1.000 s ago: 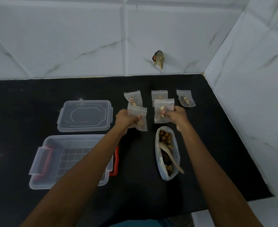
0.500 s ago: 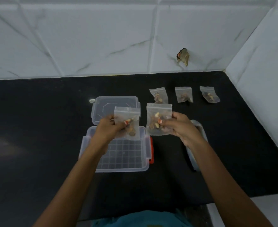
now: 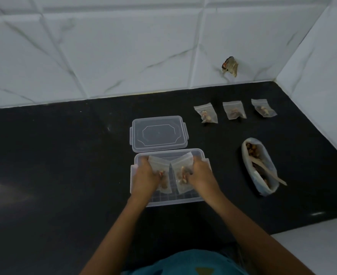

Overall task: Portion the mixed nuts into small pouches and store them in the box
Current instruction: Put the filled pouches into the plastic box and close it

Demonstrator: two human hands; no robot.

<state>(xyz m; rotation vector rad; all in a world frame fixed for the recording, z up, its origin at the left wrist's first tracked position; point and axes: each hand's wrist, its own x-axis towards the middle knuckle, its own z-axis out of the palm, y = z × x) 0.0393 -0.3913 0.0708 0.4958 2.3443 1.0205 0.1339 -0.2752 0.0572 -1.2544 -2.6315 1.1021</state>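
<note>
A clear plastic box (image 3: 164,202) stands open on the black counter. Inside it my left hand (image 3: 144,178) holds a small pouch of nuts (image 3: 159,165), and my right hand (image 3: 200,174) holds a second pouch (image 3: 180,165) beside it. Both pouches lie low in the box, side by side. Three more filled pouches (image 3: 206,113) (image 3: 234,110) (image 3: 263,108) lie in a row at the back right. The big bag of mixed nuts (image 3: 259,165) lies open to the right with a wooden spoon (image 3: 268,171) in it.
The box's clear lid (image 3: 159,133) lies flat just behind the box. White tiled walls close the counter at the back and right. A small brown scrap (image 3: 230,65) sticks to the back wall. The counter's front edge runs at the lower right.
Both hands have moved left and down with their pouches, from above the counter near the pouch row into the box. The view has shifted left with them.
</note>
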